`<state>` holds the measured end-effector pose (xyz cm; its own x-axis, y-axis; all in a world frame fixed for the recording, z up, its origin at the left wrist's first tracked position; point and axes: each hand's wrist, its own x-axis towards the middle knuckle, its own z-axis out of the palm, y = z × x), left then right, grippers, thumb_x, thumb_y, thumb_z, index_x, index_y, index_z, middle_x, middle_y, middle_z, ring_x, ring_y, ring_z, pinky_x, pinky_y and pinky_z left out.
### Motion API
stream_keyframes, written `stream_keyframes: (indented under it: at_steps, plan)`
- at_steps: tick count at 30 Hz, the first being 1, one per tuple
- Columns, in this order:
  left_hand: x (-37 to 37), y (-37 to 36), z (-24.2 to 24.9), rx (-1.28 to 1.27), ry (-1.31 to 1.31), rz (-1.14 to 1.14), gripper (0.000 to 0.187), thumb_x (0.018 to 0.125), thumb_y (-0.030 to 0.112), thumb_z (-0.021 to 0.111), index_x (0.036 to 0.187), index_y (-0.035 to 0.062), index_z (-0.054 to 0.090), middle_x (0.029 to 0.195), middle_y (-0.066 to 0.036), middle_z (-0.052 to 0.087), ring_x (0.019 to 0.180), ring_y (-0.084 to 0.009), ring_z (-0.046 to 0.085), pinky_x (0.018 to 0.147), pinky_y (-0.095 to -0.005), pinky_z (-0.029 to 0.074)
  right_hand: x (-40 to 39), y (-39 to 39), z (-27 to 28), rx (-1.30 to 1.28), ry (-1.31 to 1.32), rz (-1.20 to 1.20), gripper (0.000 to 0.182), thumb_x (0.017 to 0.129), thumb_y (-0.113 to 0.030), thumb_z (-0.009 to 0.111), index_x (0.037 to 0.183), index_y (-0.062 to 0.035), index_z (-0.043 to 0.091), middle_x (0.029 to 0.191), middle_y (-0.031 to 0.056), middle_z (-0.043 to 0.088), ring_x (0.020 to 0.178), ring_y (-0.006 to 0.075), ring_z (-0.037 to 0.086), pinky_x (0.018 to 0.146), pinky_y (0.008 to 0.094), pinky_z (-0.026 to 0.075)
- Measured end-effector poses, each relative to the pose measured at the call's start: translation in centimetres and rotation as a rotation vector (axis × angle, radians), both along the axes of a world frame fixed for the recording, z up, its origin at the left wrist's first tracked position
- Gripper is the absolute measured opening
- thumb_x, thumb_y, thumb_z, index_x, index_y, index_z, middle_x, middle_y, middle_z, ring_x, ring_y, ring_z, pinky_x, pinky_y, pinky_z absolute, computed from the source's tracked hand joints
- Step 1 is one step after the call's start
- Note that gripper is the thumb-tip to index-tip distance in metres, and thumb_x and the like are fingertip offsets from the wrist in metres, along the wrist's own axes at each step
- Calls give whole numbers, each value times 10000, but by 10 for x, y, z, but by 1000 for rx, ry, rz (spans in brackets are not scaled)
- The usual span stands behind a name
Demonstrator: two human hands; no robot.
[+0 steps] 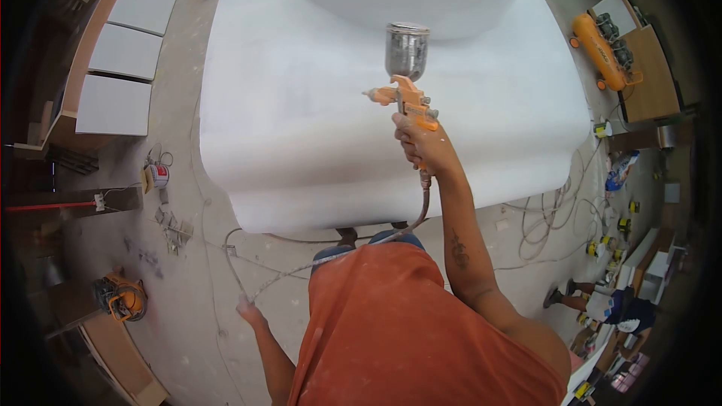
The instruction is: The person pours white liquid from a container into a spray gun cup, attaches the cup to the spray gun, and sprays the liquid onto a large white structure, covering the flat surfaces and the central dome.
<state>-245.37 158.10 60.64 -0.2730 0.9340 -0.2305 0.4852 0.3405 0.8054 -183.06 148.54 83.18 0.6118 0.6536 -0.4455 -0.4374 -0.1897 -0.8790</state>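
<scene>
An orange spray gun point(411, 98) with a metal paint cup point(407, 51) on top is in my right hand point(423, 144), its fingers wrapped round the handle. The gun is held over a large, white, smoothly curved body point(301, 120), its nozzle pointing left. From the bottom of the handle an air hose point(338, 257) runs down across my front to the left. Low on the left, my left hand point(247, 310) is closed round this hose, away from the white body.
White panels point(120, 49) line the left side. A paint can point(157, 174) stands on the floor, and an orange compressor point(602, 53) at the right. Coiled hose point(545, 225) lies on the floor. Another person point(613, 304) is at the lower right; a second orange machine point(122, 297) is lower left.
</scene>
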Motion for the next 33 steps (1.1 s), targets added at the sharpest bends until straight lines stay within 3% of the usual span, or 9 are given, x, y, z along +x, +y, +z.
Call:
stream_keyframes:
  at_steps: [8, 11, 13, 17, 20, 23, 28, 31, 33]
  plan:
    - [48, -21, -10, -52, 84, -259, 436, 985, 280, 518, 608, 69, 455, 592, 7, 386, 566, -126, 353, 525, -368, 264, 97, -97, -35, -256, -222, -287, 274, 955, -316, 667, 815, -124, 530, 621, -60, 472, 397, 18, 330, 357, 214, 299]
    - [87, -28, -21, 157, 301, -527, 486, 1000, 306, 514, 612, 22, 444, 570, -55, 373, 558, -177, 349, 532, -417, 286, 142, -147, -31, -384, -279, -375, 283, 953, -316, 664, 800, -118, 532, 623, -56, 471, 403, 25, 331, 369, 234, 302]
    - [115, -35, -17, 509, 509, -784, 394, 991, 166, 511, 650, -28, 472, 547, -175, 422, 507, -275, 370, 539, -481, 291, 173, -178, -35, -459, -332, -438, 290, 945, -331, 669, 815, -100, 553, 611, -46, 474, 413, 44, 351, 388, 249, 311]
    - [153, -57, -8, 52, 259, -652, 334, 997, 125, 504, 712, -50, 502, 579, -181, 456, 533, -337, 433, 540, -501, 318, 228, -224, -30, -526, -514, -574, 338, 931, -350, 668, 835, -31, 613, 626, 5, 524, 474, 92, 452, 440, 292, 376]
    - [167, -63, -8, 42, 270, -771, 336, 997, 136, 509, 732, -71, 516, 588, -190, 454, 547, -356, 436, 533, -506, 322, 254, -245, -42, -740, -923, -646, 418, 921, -326, 651, 911, 92, 647, 755, 211, 655, 692, 331, 635, 700, 466, 494]
    - [160, -67, -22, 463, 455, -949, 361, 991, 157, 523, 717, -78, 514, 581, -195, 455, 539, -361, 446, 521, -501, 324, 242, -242, -48, -791, -1046, -618, 354, 953, -302, 629, 890, 46, 653, 855, 296, 674, 818, 485, 646, 723, 508, 495]
    - [117, -54, -31, 246, 550, -748, 275, 995, 99, 497, 771, -53, 547, 606, -197, 451, 559, -362, 511, 537, -525, 346, 172, -179, -38, -584, -693, -508, 350, 935, -312, 657, 837, 23, 629, 724, 165, 653, 630, 319, 630, 620, 458, 491]
    - [69, -29, -50, 166, 484, -621, 306, 982, 124, 522, 734, -54, 538, 605, -195, 476, 555, -351, 476, 541, -532, 325, 103, -124, -14, -403, -334, -371, 296, 931, -332, 677, 821, -68, 596, 625, -36, 504, 456, 59, 411, 411, 251, 327]
    - [63, -20, -23, 63, 400, -473, 353, 979, 159, 533, 697, -53, 521, 586, -185, 470, 540, -331, 436, 535, -521, 309, 72, -93, -20, -317, -276, -270, 275, 945, -316, 661, 834, -90, 551, 604, -45, 473, 400, 33, 352, 358, 226, 305]
